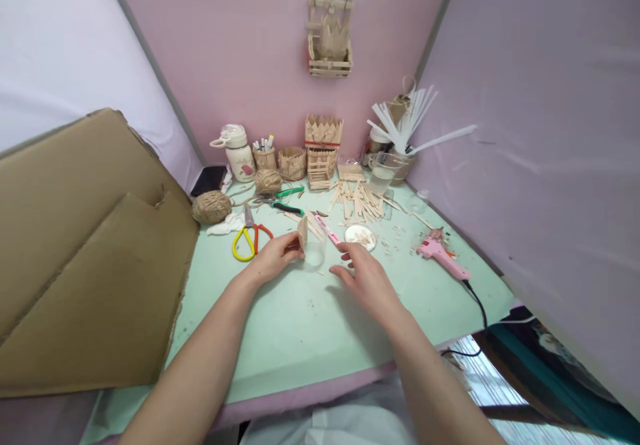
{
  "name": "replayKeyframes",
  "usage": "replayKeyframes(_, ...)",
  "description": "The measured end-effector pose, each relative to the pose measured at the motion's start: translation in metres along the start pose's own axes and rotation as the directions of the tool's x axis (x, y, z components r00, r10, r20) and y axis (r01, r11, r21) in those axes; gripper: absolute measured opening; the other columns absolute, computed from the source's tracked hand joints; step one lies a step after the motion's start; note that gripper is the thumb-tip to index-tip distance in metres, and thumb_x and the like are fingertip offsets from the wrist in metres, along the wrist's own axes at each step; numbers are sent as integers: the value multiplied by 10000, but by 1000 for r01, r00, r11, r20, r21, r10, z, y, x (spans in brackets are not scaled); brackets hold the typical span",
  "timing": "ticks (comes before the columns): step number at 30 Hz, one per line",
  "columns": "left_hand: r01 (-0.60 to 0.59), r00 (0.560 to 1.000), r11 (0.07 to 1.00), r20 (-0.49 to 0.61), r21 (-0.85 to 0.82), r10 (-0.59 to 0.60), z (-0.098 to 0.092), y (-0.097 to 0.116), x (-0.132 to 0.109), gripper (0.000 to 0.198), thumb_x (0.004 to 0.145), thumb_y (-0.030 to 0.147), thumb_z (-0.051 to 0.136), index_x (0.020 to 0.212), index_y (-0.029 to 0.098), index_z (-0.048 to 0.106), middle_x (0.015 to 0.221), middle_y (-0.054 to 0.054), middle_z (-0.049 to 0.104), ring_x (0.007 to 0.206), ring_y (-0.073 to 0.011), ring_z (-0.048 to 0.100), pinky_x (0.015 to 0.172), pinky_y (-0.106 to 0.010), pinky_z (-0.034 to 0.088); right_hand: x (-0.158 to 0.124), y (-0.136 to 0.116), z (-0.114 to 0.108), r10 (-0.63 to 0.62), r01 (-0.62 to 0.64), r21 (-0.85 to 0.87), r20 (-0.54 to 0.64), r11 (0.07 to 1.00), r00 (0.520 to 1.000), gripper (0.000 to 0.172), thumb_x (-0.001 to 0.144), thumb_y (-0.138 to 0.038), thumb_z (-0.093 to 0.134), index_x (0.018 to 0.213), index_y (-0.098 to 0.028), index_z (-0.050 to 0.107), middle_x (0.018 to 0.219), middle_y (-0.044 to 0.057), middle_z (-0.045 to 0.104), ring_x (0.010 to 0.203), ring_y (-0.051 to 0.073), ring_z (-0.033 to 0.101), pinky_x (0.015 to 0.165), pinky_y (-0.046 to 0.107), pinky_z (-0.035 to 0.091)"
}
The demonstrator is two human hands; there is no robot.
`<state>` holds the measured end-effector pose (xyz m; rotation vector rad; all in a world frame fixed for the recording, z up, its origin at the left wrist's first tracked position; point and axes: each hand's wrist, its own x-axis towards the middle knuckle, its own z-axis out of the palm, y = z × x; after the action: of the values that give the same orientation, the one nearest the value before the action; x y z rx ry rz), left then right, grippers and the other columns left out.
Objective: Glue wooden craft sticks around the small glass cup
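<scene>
My left hand point(273, 258) is closed in a pinch on a small flat piece of joined wooden sticks point(303, 233), held upright against a clear plastic cup point(315, 251) on the mint green table point(300, 325). My right hand point(363, 275) hovers just right of the cup, fingers apart and slightly curled, holding nothing. A pink craft knife point(327, 229) lies just beyond the cup.
Yellow and red scissors point(247, 239), twine balls point(212, 206), green pliers point(287, 199), loose wooden sticks point(357, 199) and stick-built baskets point(323, 148) crowd the back. A pink glue gun point(443, 256) with a black cord lies right. Cardboard sheets point(90, 258) lean at left.
</scene>
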<state>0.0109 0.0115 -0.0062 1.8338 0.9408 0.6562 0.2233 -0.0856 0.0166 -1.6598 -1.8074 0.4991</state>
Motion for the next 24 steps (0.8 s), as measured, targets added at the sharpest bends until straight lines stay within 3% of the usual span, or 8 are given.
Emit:
replayKeyframes(5,3,1000,998,-4,-70,-4,2,0,-1,534,738,311,677,1240,183,547,1244,-91,637,1193,-277,586,1070,-477,427,8,14,-58,-2,-1,-279,-11,960,1000,185,872,-251,591,1052,-239,635,1019,65,719,921,248,664,756,341,469)
replayKeyframes(8,-5,998,999,-69,-46,1,6,-1,-2,775,677,313,753,1368,179,430,1386,-131,533,1297,-284,510,1136,-477,354,35,33,-88,82,-83,-442,-22,893,996,171,881,-254,578,1026,-244,667,970,60,736,878,247,663,697,311,437)
replayKeyframes(11,-5,985,1000,-173,-1,5,14,0,-2,1057,605,336,821,1483,196,248,1544,-168,328,1393,-305,398,1174,-475,289,73,53,-106,175,-145,-562,0,815,985,206,904,-259,549,1062,-221,676,1002,76,738,868,227,660,673,282,413)
replayKeyframes(13,3,974,1000,-227,20,2,21,4,-2,1171,581,368,844,1516,218,155,1586,-172,234,1430,-315,337,1187,-475,255,99,66,-111,209,-158,-596,17,787,978,200,902,-272,562,1040,-203,689,1022,94,736,873,223,660,656,272,401)
replayKeyframes(15,12,959,999,-282,30,-3,29,10,-1,1212,580,385,851,1525,239,107,1584,-169,240,1441,-317,315,1187,-478,247,124,79,-110,233,-163,-619,33,768,972,171,890,-281,592,976,-188,707,1001,106,738,886,227,662,652,270,394)
replayKeyframes(20,36,912,999,-407,-23,-43,47,23,5,1195,606,348,842,1517,268,73,1488,-168,411,1402,-298,385,1152,-480,289,168,106,-95,302,-173,-665,83,726,950,172,899,-305,608,912,-163,704,1002,108,724,952,220,661,746,280,454)
replayKeyframes(24,42,911,998,-407,-57,-61,51,26,7,1084,666,289,789,1497,281,93,1319,-124,576,1265,-260,533,1087,-456,365,191,119,-81,352,-180,-688,118,703,928,272,929,-362,588,1101,-157,634,1120,78,656,983,193,640,855,382,529)
